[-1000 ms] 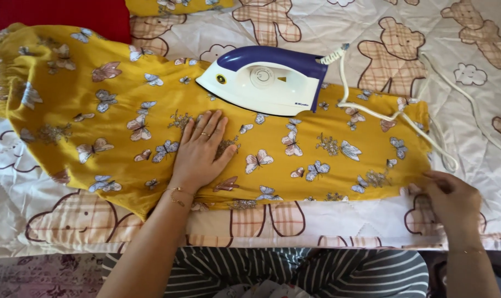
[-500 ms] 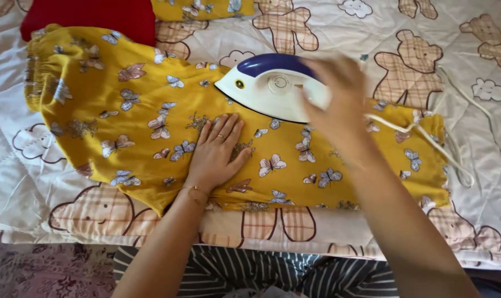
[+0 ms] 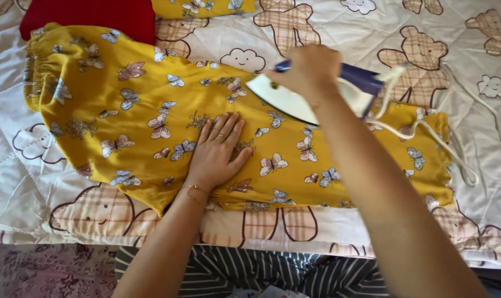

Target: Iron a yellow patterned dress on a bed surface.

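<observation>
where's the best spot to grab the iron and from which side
By its dark blue handle, from above. The iron is tilted with its pale soleplate facing down toward the yellow cloth, and the handle runs along the top. The right hand already wraps it there, clear of the cord at the back.

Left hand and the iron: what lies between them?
In the head view, only yellow butterfly-print fabric lies between the left hand and the iron, held by the right hand.
</observation>
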